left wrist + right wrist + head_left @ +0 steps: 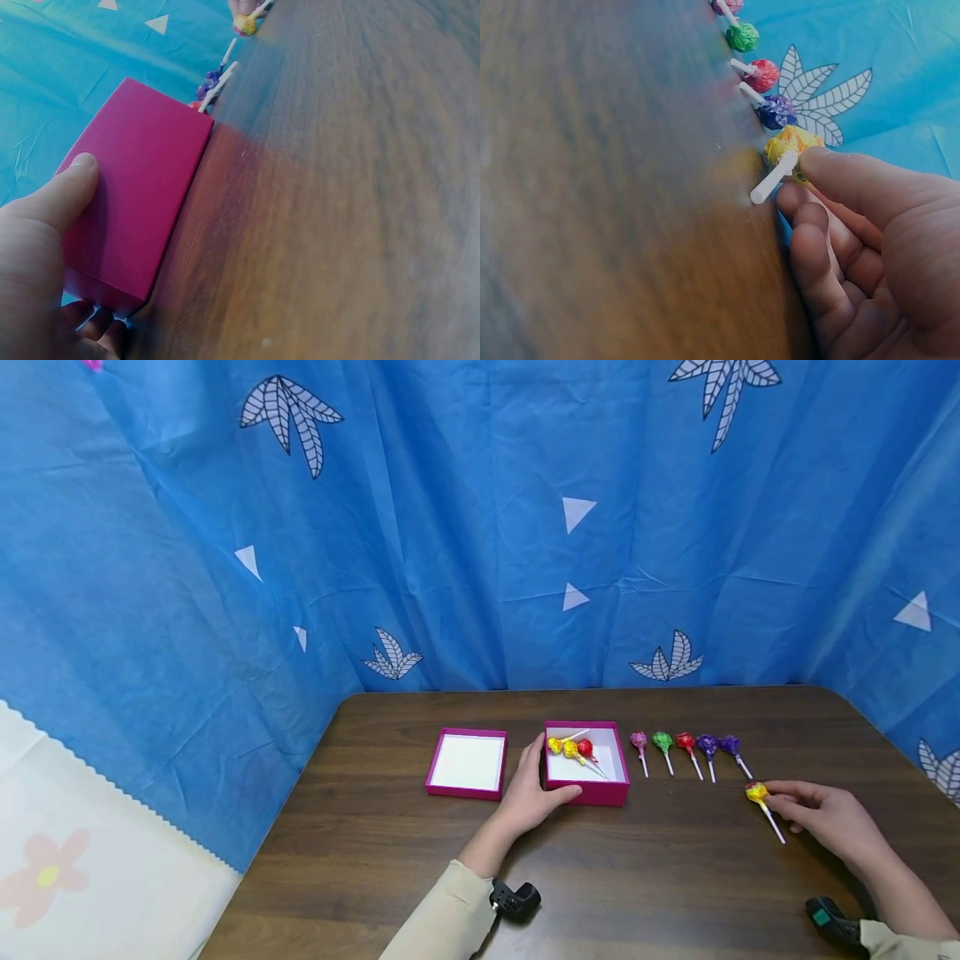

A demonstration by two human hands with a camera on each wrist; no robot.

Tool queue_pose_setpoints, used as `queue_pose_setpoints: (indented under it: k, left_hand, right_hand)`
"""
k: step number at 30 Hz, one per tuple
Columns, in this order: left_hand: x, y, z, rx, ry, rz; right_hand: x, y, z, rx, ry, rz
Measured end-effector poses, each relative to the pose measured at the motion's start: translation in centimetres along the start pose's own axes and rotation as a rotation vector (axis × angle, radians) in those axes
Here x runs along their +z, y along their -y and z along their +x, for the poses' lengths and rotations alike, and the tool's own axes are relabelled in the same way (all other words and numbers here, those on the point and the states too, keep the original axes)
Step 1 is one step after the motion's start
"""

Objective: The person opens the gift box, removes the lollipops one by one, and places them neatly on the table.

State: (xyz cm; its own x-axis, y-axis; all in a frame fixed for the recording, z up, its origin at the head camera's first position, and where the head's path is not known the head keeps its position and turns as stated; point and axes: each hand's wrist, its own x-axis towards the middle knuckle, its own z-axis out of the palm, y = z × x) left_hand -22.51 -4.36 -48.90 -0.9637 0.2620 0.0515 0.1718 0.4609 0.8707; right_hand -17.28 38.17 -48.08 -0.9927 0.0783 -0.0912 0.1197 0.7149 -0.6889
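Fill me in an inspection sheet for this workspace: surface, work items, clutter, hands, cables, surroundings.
Surface: brown wood-grain table.
Work items: magenta box, open, holding two yellow lollipops and a red one; magenta lid lying left of it, white inside up; five lollipops in a row to its right (pink, green, red, two purple).
Clutter: nothing seen.
Left hand: holds the box, thumb on its front wall, other fingers at its left side.
Right hand: pinches another yellow lollipop near its head; table contact unclear.
Cables: nothing seen.
Surroundings: blue curtain with leaf and triangle prints; pale flowered cloth at far left.
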Motion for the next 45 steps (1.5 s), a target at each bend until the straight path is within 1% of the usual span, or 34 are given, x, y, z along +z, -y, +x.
queue_pose_setpoints:
  k: [6,9,12,16,18,24,27,31,35,38,40,45]
  left_hand:
    - [0.1,0.1,0.0,-0.003,0.000,-0.002]
    - [0.1,0.1,0.0,0.005,0.003,0.004]
    - [0.1,0.0,0.0,0.008,0.005,0.005]
    - [0.1,0.0,-0.1,0.005,0.002,0.000]
    - [0.2,0.1,-0.1,0.001,-0.001,-0.001]
    - [0.2,0.2,-0.1,-0.007,-0.003,-0.002]
    - [0.1,0.2,0.0,-0.003,-0.002,-0.002]
    - [-0.1,0.2,-0.1,0.002,-0.011,-0.003]
    - [-0.1,0.2,-0.2,0.008,-0.009,-0.002]
    - [-0.1,0.2,-0.1,0.011,-0.006,-0.003]
    - [0.0,0.2,-0.1,0.007,-0.008,-0.004]
    - [0.0,0.1,0.0,0.008,-0.005,-0.002]
  right_hand:
    - [0.0,0.0,-0.2,-0.006,-0.007,-0.016]
    - [0.1,-0.1,-0.4,-0.012,-0.020,0.002]
    - [0.2,-0.3,-0.5,-0.035,-0.035,0.034]
    - [0.6,-0.4,-0.6,-0.053,-0.080,0.055]
    - [0.7,-0.4,-0.6,-0.048,-0.101,0.065]
    - [0.5,-0.3,-0.8,-0.039,-0.174,0.139]
    - [0.2,0.1,-0.9,-0.041,-0.236,0.121]
    - [-0.3,1.5,-1.1,-0.052,-0.288,0.037]
    - [-0.8,3.5,-1.4,-0.124,-0.293,-0.029]
    - [-0.8,5.4,-1.4,-0.177,-0.311,-0.051]
    - [-0.7,6.8,-1.2,-0.198,-0.314,-0.052]
    - [0.0,10.0,-1.0,-0.259,-0.294,-0.031]
